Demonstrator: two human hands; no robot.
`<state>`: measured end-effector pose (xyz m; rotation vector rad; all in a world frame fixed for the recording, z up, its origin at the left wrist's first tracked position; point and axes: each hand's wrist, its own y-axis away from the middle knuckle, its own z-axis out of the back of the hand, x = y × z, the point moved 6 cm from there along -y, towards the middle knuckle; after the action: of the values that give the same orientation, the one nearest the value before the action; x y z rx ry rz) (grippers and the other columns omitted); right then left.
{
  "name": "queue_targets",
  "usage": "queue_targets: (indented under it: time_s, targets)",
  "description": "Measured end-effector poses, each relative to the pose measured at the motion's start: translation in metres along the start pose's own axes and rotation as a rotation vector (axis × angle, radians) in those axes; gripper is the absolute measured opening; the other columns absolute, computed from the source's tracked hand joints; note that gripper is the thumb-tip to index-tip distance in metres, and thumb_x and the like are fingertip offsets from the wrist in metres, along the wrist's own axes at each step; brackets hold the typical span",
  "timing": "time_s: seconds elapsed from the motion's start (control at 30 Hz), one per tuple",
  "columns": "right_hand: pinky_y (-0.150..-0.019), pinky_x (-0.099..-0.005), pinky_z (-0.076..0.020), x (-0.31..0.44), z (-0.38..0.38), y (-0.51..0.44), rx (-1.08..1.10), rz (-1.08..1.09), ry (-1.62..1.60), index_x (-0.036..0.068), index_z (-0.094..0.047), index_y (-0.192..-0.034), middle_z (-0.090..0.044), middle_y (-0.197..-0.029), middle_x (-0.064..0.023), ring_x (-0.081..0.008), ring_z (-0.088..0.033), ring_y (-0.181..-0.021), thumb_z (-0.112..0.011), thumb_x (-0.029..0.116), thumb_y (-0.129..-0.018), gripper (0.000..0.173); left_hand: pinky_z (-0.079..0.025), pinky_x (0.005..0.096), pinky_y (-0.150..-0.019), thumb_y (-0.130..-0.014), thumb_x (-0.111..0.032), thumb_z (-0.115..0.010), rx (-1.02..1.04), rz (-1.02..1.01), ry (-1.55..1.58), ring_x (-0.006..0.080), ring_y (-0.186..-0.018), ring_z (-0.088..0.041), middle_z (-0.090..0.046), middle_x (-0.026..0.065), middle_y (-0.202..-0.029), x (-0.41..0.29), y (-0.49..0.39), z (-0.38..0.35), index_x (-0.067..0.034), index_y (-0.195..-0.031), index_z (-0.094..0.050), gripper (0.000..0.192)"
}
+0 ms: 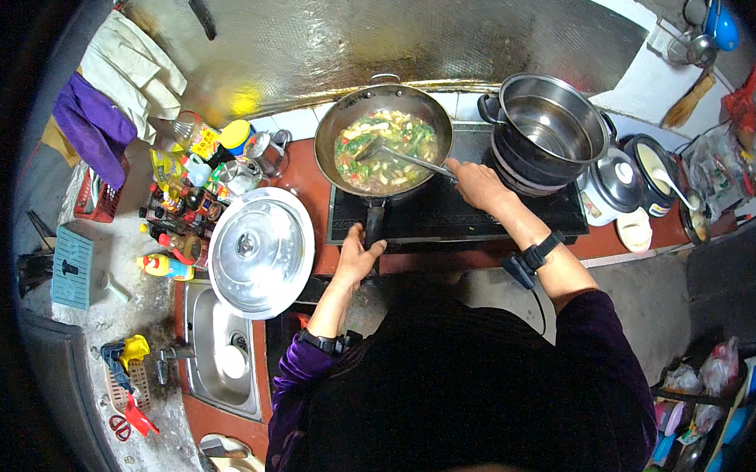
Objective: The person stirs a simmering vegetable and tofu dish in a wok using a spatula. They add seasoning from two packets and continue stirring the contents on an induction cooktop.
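My left hand [354, 255] grips the black handle [375, 222] of a wok [327, 127], fingers on one side and thumb on the other. My right hand [479, 186] holds the handle of a metal spatula [413, 159]. The spatula's blade dips into the food [387, 173], a brothy mix of green leaves, pale pieces and red bits. Beneath the wok lies a black cooktop [410, 220]. Right of it on the same cooktop, a steel pot [551, 120] with dark side handles sits over a dark base; no food shows in it.
A large metal lid [260, 256] rests left of the wok, near several sauce bottles [176, 218]. The steel sink [213, 381] holds a white bowl [232, 361]. Farther right stand a lidded rice cooker [614, 180] and an open cooker [650, 162] with a white ladle. Foil [387, 34] lines the back wall.
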<state>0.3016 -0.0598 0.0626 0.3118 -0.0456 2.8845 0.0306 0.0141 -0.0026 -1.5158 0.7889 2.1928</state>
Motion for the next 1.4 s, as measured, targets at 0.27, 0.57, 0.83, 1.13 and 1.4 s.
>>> queue_targets:
  time_s: [0.27,0.57,0.83,1.13,1.4]
  targets:
    - [-0.077,-0.0494,-0.0536,-0.012,0.052,0.023,0.005,0.010,0.145,0.012,-0.063,-0.121,-0.070,-0.093,-0.0202,-0.0371,-0.068,-0.090,-0.048,0.003,-0.088,0.037,-0.053,0.0301,-0.045,-0.096,-0.015,-0.058,0.280,0.209,0.507,0.0168,-0.060,-0.064,-0.065,0.0093,-0.077,0.005,0.008,-0.014,-0.005,-0.107,-0.052,0.016]
    - [-0.067,-0.0505,-0.0521,0.000,0.016,-0.032,-0.181,0.127,0.022,0.010,-0.059,-0.117,-0.067,-0.080,-0.0208,-0.0391,-0.067,-0.080,-0.054,0.005,-0.086,0.032,-0.046,0.0278,-0.038,-0.098,-0.018,-0.055,0.307,0.323,0.630,0.0152,-0.046,-0.054,-0.060,0.0081,-0.069,0.011,0.010,-0.017,-0.010,-0.120,-0.049,0.024]
    - [-0.085,-0.0473,-0.0531,0.000,0.102,0.000,0.006,0.135,0.034,0.008,-0.068,-0.104,-0.068,-0.102,-0.0202,-0.0354,-0.065,-0.103,-0.056,0.002,-0.083,0.025,-0.049,0.0279,-0.043,-0.098,-0.018,-0.056,0.330,0.347,0.707,0.0147,-0.052,-0.057,-0.060,0.0078,-0.071,0.012,0.009,-0.017,-0.007,-0.121,-0.052,0.026]
    - [-0.083,-0.0464,-0.0545,0.017,0.096,-0.001,0.054,0.014,0.151,0.002,-0.066,-0.100,-0.068,-0.097,-0.0221,-0.0379,-0.067,-0.096,-0.054,0.000,-0.083,0.021,-0.047,0.0283,-0.043,-0.097,-0.017,-0.058,0.336,0.336,0.750,0.0143,-0.050,-0.055,-0.059,0.0077,-0.071,0.014,0.008,-0.019,-0.007,-0.118,-0.054,0.023]
    - [-0.081,-0.0444,-0.0558,0.027,0.110,0.020,0.194,-0.005,0.283,0.000,-0.071,-0.094,-0.070,-0.098,-0.0200,-0.0351,-0.068,-0.097,-0.055,0.004,-0.084,0.018,-0.045,0.0275,-0.042,-0.097,-0.016,-0.057,0.369,0.322,0.784,0.0147,-0.050,-0.055,-0.058,0.0076,-0.070,0.012,0.008,-0.020,-0.006,-0.119,-0.053,0.024]
